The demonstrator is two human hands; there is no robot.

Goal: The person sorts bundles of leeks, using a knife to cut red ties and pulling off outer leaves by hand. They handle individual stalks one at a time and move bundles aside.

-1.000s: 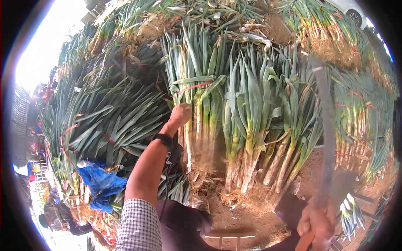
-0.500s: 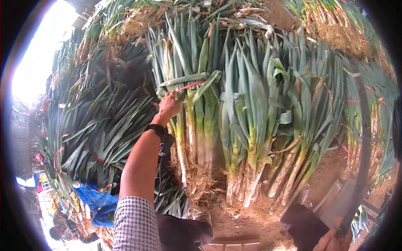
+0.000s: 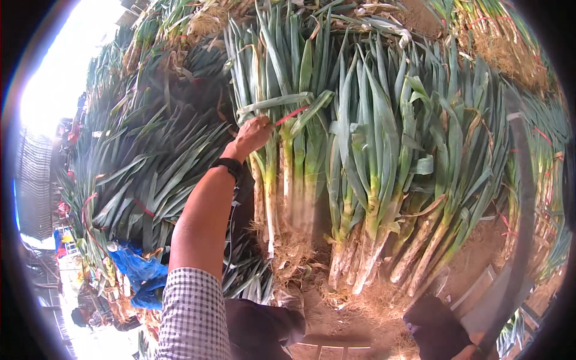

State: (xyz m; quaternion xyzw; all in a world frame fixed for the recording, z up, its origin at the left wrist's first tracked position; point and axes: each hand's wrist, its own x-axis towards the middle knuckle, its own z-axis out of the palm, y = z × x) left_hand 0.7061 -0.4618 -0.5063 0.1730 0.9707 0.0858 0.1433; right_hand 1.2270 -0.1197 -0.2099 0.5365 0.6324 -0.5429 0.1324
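A tied bundle of leeks (image 3: 289, 162) stands in front of me, leaves up and brown roots down. Around its upper leaves run a red tie (image 3: 291, 115) and a folded green leaf band. My left hand (image 3: 253, 133) is closed at the left side of this band, gripping the bundle; its fingertips are partly hidden. To the right leans a second, wider cluster of leeks (image 3: 373, 162), apart from my left hand. Only a sliver of my right hand (image 3: 469, 353) shows at the lower edge, beside a dark curved strip (image 3: 523, 198). Its fingers are out of sight.
A dark heap of leek leaves (image 3: 162, 162) lies at left, with blue plastic (image 3: 139, 273) below it. More tied leeks (image 3: 543, 180) stand at right, and others (image 3: 498, 36) lie at the far side. Bare brown soil (image 3: 336, 321) shows near my knees.
The view has shifted slightly, so the bundles sit further right. My left hand keeps its grip and looks a little higher. My right hand has sunk mostly out of the lower edge.
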